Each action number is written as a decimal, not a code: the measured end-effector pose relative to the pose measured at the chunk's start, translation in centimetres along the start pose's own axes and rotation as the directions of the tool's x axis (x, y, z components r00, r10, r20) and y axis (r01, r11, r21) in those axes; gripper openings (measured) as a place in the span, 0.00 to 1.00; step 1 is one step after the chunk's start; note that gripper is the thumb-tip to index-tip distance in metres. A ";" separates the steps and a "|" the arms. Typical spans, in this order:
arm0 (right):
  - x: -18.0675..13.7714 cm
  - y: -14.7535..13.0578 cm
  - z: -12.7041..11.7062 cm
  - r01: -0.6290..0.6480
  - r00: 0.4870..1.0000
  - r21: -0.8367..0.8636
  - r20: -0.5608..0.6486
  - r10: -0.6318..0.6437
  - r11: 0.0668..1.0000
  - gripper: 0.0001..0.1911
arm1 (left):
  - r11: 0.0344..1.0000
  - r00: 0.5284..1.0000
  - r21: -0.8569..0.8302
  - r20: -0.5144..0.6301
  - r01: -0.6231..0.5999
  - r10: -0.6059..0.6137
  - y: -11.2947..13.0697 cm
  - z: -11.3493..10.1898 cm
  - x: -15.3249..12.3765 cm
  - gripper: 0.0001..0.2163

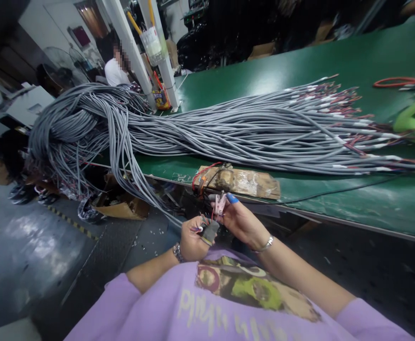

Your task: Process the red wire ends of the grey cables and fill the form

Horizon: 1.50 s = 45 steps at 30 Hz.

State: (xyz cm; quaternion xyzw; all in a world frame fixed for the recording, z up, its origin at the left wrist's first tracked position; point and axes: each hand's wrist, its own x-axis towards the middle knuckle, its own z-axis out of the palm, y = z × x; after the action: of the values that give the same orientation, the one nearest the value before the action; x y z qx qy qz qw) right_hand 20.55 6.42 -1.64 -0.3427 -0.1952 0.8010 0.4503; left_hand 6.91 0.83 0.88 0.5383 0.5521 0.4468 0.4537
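Just off the table (352, 208) edge, left hand (192, 242) and right hand (242, 221) hold wires (204, 219).

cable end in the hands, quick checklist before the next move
1. Left hand closed on the grey cable: ok.
2. Coloured wires stick out above the fist: ok.
3. Right hand fingers pinch the small pink part: ok.
4. Wires seated in the pink part: cannot tell, too small.
5. Cable bundle fully on the green table: not ok, its left part hangs over the edge.
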 end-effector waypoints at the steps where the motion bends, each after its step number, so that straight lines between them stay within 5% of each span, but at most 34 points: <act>1: 0.0 0.0 0.0 -0.010 1.000 0.008 -0.007 0.010 1.000 0.16 | 0.999 0.999 0.036 -0.014 -0.034 0.035 0.0 0.0 0.1 0.18; 12: 0.5 0.5 0.0 0.005 0.999 0.185 0.030 -0.011 0.983 0.17 | 0.938 0.952 0.167 0.013 -0.304 0.306 -2.2 0.1 0.2 0.15; 18: 0.4 0.2 0.4 0.006 1.000 0.197 -0.019 -0.002 0.980 0.11 | 0.954 0.968 0.163 0.038 -0.250 0.247 -2.5 0.2 0.1 0.16; 33: 0.9 0.9 0.0 0.053 0.998 0.161 0.008 -0.055 0.985 0.15 | 0.995 0.998 0.078 0.033 -0.061 0.059 -3.6 0.3 0.4 0.16; 45: 0.6 0.7 -0.7 -0.073 0.993 0.135 0.107 0.059 0.988 0.16 | 0.985 0.989 0.088 0.026 -0.146 0.145 -2.1 -0.3 -0.2 0.17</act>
State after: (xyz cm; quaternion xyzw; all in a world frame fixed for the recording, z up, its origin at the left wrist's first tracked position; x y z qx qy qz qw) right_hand 20.49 6.55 -2.78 -0.2752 -0.1503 0.8437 0.4358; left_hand 6.26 0.54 -1.10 0.6011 0.5263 0.4484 0.4006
